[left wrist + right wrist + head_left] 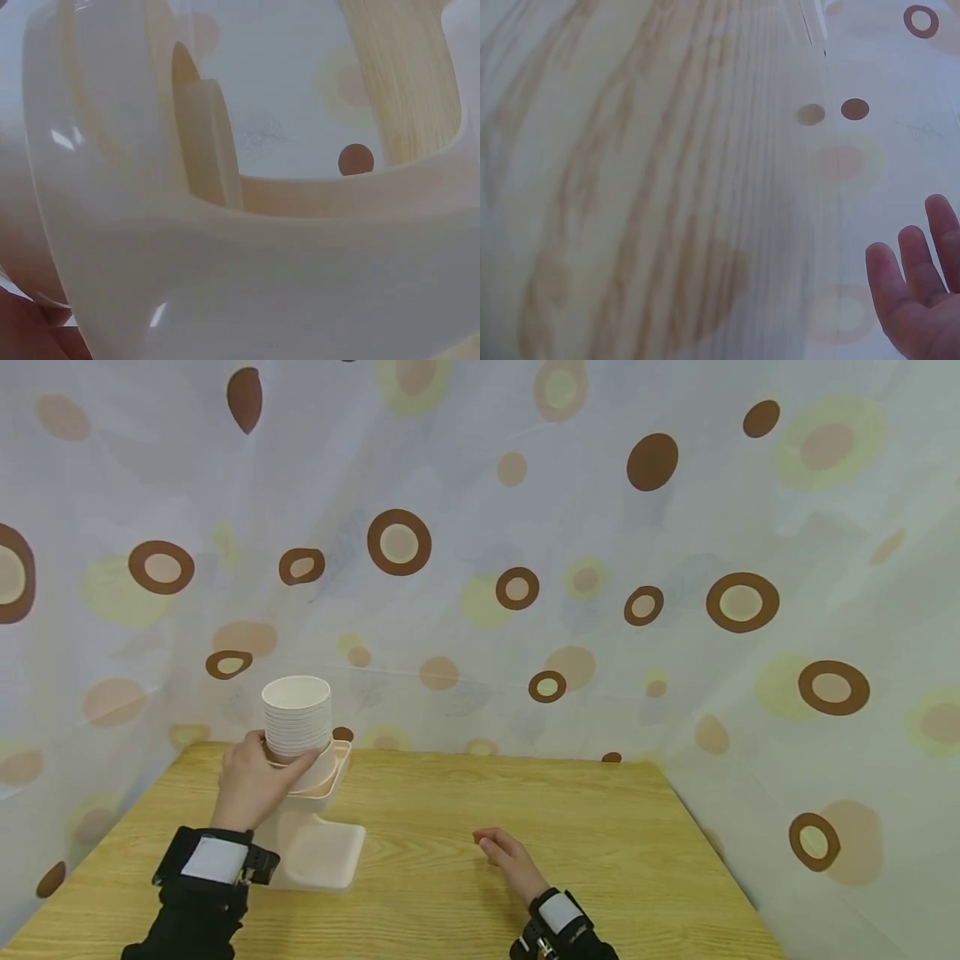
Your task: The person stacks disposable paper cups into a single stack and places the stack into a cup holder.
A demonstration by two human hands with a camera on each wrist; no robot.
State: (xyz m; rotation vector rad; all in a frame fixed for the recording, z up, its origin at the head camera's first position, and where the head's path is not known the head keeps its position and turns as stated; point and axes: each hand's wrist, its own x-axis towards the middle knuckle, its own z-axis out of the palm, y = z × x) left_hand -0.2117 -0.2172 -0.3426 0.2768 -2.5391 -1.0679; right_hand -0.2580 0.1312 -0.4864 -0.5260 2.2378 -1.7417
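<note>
A tall stack of nested white cups (297, 718) stands at the left of the table, over a cream plastic stand (339, 768). My left hand (255, 781) grips the lower end of the stack, thumb on the near side and fingers round the left. In the left wrist view, its fingers (30, 330) show at the lower left corner against a smooth rounded surface, while the cream stand (300, 277) fills the foreground. My right hand (510, 860) hovers over the table at centre right, fingers loosely bent and holding nothing; its fingers (889, 277) appear spread in the right wrist view.
The stand's flat cream base (330, 856) reaches forward on the wooden table (450, 793). A patterned curtain (480, 635) with brown and yellow spots hangs behind the table and along both sides.
</note>
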